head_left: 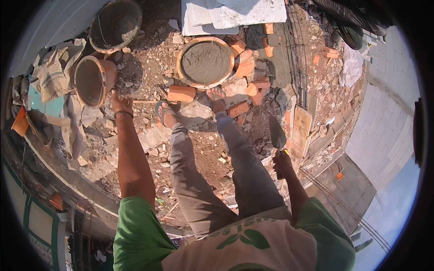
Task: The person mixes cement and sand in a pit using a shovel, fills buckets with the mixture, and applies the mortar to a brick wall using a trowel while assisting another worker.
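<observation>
In my right hand point(283, 163) I grip a pointed trowel point(277, 133) by its handle, its dark blade directed away from me. My left hand point(121, 104) reaches out at the left, fingers apart, close beside the rim of a tilted bucket point(105, 86). That bucket has a grey, mortar-stained inside; from here I cannot tell whether my fingertips touch it. Ahead of my feet stands a round tub point(180, 72) filled with wet grey mortar point(205, 61). Orange bricks point(181, 94) lie along its near and right sides.
A larger stained tub point(94, 34) stands at the far left, near crumpled cement sacks point(55, 77). Pale slabs point(246, 13) lie at the top. Steel bars point(298, 58) run along the right, beside a wooden board point(300, 131). Rubble covers the ground around my sandalled feet.
</observation>
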`<control>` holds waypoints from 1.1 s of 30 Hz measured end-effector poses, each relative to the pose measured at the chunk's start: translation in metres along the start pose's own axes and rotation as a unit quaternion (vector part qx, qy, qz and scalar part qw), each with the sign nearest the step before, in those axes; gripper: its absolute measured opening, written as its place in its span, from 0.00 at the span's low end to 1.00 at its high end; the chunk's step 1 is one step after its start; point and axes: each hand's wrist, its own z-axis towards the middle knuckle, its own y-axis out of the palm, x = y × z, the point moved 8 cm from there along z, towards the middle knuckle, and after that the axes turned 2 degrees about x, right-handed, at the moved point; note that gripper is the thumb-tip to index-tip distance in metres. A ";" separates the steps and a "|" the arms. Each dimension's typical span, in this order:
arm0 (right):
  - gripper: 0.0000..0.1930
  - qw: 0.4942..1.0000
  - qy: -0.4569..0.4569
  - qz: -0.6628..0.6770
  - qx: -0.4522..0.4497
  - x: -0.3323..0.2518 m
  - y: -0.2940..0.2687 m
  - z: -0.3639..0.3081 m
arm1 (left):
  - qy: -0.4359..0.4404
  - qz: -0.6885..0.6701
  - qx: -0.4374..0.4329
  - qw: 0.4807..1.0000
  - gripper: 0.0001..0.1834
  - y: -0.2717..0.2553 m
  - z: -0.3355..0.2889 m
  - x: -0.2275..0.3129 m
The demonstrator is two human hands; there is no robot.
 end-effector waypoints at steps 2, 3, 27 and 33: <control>0.17 0.961 -0.196 -0.181 0.067 -0.062 0.001 -0.005 | 0.043 0.118 -0.069 0.990 0.32 0.007 -0.009 -0.031; 0.19 0.909 -0.294 -0.272 0.116 -0.097 0.000 -0.017 | 0.049 0.157 -0.115 0.980 0.29 0.026 -0.029 -0.051; 0.19 0.968 -0.160 0.116 0.152 -0.188 0.065 0.274 | 0.201 0.329 -0.312 0.868 0.19 0.205 -0.208 -0.150; 0.16 0.982 -0.160 0.086 -0.056 -0.225 0.079 0.353 | 0.220 0.378 -0.278 0.855 0.18 0.210 -0.209 -0.150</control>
